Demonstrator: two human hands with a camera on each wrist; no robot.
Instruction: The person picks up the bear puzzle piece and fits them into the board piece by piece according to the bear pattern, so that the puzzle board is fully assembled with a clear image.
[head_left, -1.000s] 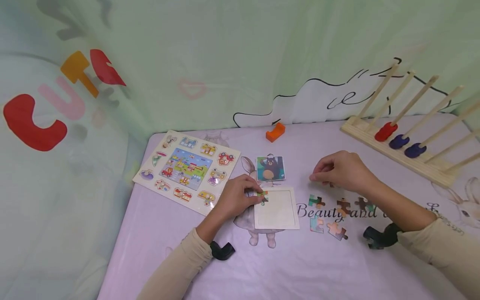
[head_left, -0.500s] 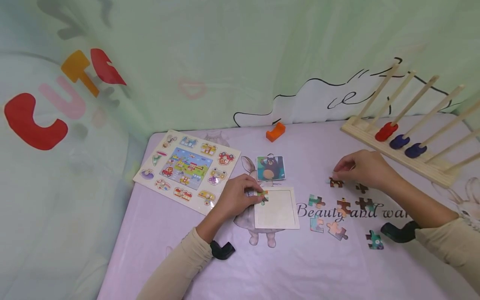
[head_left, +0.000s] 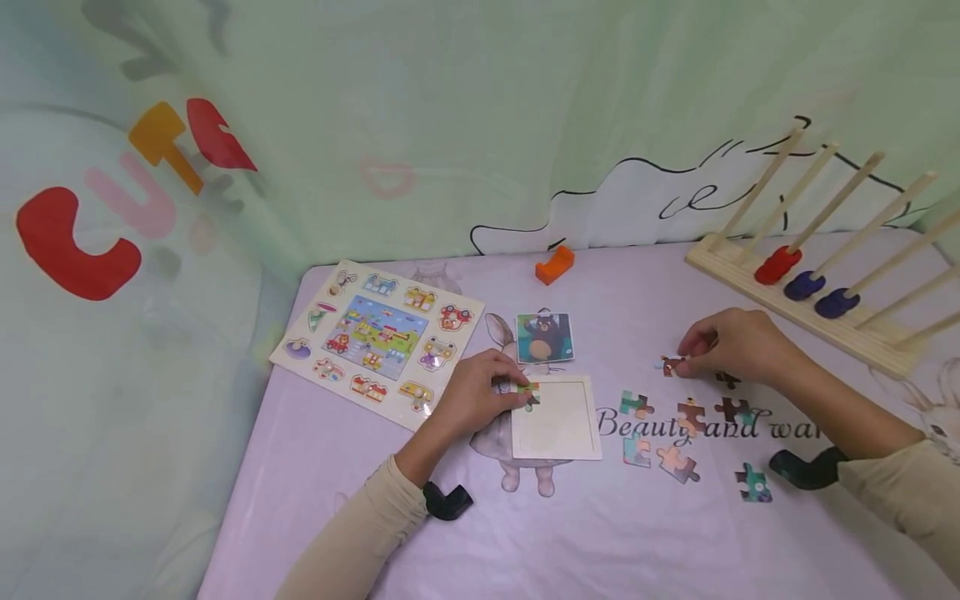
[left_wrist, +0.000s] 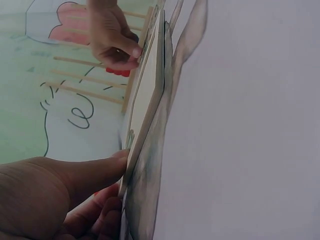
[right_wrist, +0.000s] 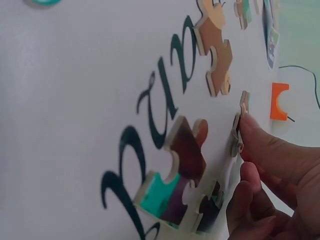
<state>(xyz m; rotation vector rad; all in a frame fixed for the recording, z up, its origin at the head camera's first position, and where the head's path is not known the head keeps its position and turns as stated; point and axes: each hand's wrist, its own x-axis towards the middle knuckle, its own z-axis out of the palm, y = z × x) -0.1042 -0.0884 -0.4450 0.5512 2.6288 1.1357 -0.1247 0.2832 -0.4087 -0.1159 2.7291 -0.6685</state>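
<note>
My left hand (head_left: 476,393) pinches the left edge of a square wooden puzzle tray (head_left: 562,433), thumb on top in the left wrist view. A single green and orange piece (head_left: 531,392) sits in the tray's upper left corner. At the right, my right hand (head_left: 738,348) pinches a brown jigsaw piece (right_wrist: 237,131) between thumb and fingers, tilted up at one edge. Several loose jigsaw pieces lie close by, among them a pink one (head_left: 678,462), a dark brown one (head_left: 731,410) and a teal one (head_left: 753,483). A bear picture card (head_left: 545,337) lies just behind the tray.
A wooden board with vehicle pieces (head_left: 382,333) lies at the left. At the back stands an orange block (head_left: 555,265). A pegged wooden rack (head_left: 817,312) with red and blue beads occupies the right rear. Black straps (head_left: 448,502) show at the wrists.
My right hand has moved right, onto the brown piece, and now lifts its edge. My left hand stays on the tray. The teal piece came into view as the right arm shifted.
</note>
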